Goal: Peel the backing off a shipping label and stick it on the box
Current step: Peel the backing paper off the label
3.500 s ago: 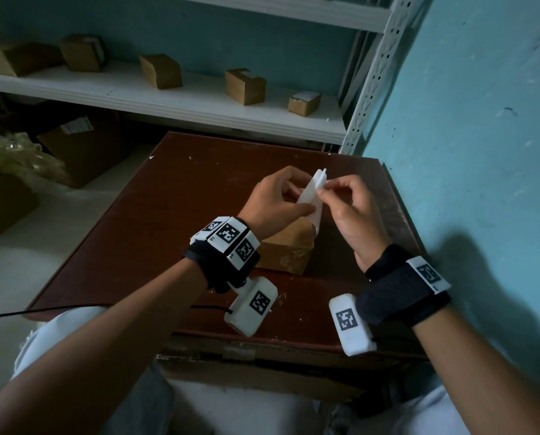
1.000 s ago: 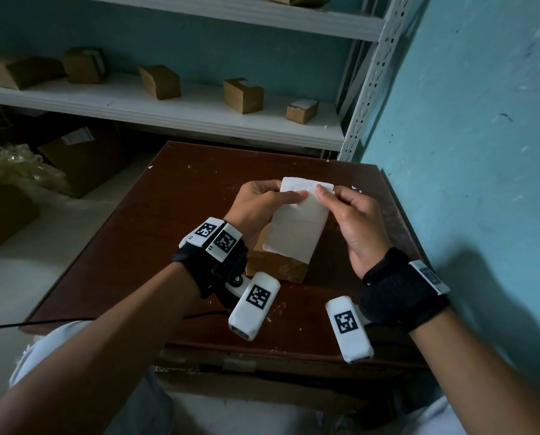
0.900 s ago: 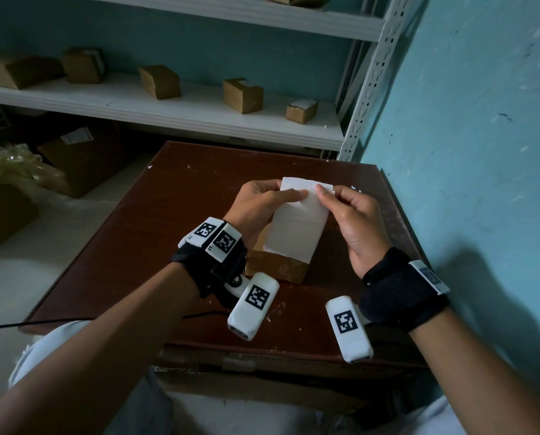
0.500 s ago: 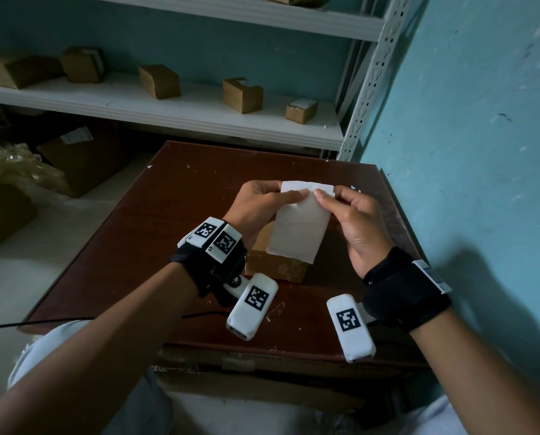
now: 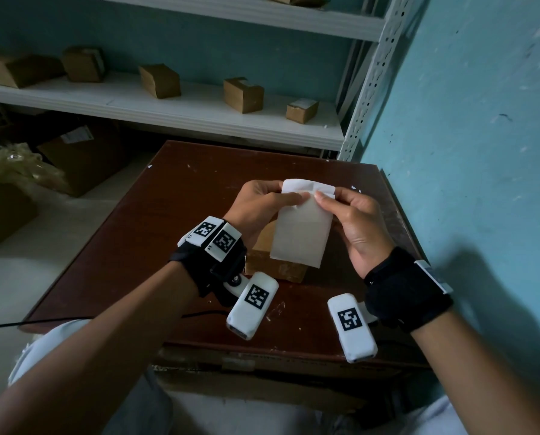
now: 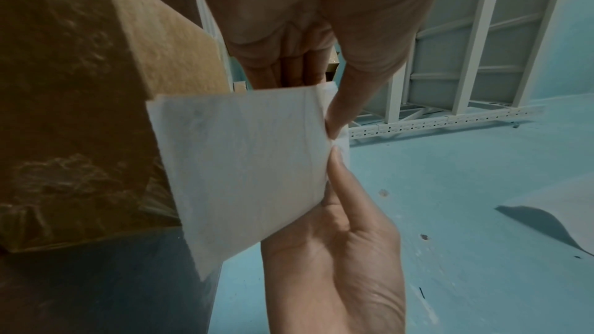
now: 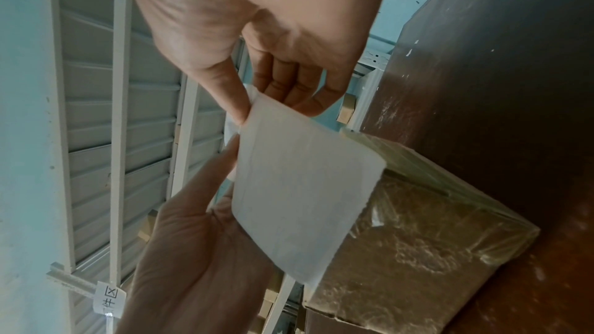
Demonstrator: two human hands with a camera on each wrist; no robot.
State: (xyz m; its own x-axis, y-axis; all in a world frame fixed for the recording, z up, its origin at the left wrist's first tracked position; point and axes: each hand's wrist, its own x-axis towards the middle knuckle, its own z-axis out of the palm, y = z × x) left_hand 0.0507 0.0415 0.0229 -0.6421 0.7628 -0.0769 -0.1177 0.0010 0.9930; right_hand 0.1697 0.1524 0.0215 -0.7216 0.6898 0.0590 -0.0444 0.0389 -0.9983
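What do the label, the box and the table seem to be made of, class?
Label: thin matte white paper, creased and bending. Box: brown cardboard, glossy where clear tape or film seems to cover it. Table: reddish-brown wood or laminate, smooth with pale scuffs.

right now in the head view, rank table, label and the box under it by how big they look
1. table
2. label
3. box, though the label and a hand hide most of it, so 2 and 3 are unsure
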